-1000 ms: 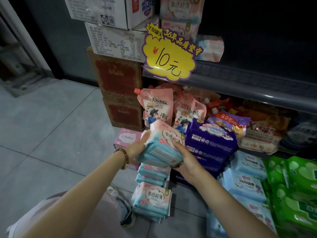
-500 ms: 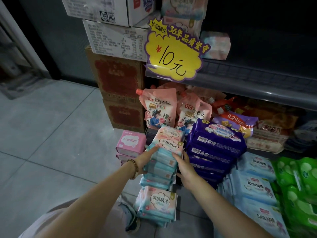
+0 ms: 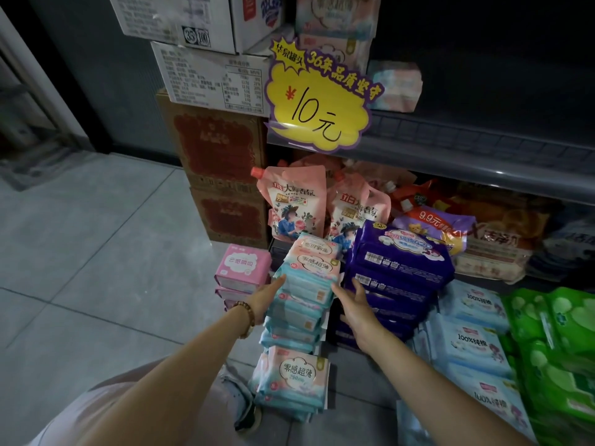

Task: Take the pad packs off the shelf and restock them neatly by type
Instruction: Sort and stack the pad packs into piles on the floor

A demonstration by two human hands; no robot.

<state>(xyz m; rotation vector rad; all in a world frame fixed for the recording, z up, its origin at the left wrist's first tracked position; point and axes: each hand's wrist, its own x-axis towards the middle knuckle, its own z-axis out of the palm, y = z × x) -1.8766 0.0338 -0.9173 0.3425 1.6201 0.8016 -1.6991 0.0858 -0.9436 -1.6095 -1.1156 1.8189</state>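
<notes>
Packs of pads in pale blue and pink wrapping stand in a tall stack (image 3: 309,284) on the floor (image 3: 96,252), right in front of the bottom shelf (image 3: 483,156). The left hand (image 3: 267,296), with a bead bracelet (image 3: 246,313) on its wrist, lies against the stack's left side. Its fingers (image 3: 278,281) are straight and flat on the wrapping, gripping nothing. The right hand (image 3: 357,312) is at the stack's right side with its fingers (image 3: 341,291) relaxed and slightly spread, the tips at the edge of a pack; whether they actually touch it is hard to tell.

A shorter pile of the same packs (image 3: 294,381) sits on the floor nearer the person. Pink packs (image 3: 243,268) are piled just to the left of the tall stack, and purple packs (image 3: 399,262) are piled just to its right. Farther right lie light blue packs (image 3: 473,342) and green packs (image 3: 553,342).

Behind the stacks, pink pouches (image 3: 296,204) stand upright on the low shelf. A yellow price sign (image 3: 318,104) hangs from the shelf edge above, and cardboard boxes (image 3: 219,149) are stacked to the left.
</notes>
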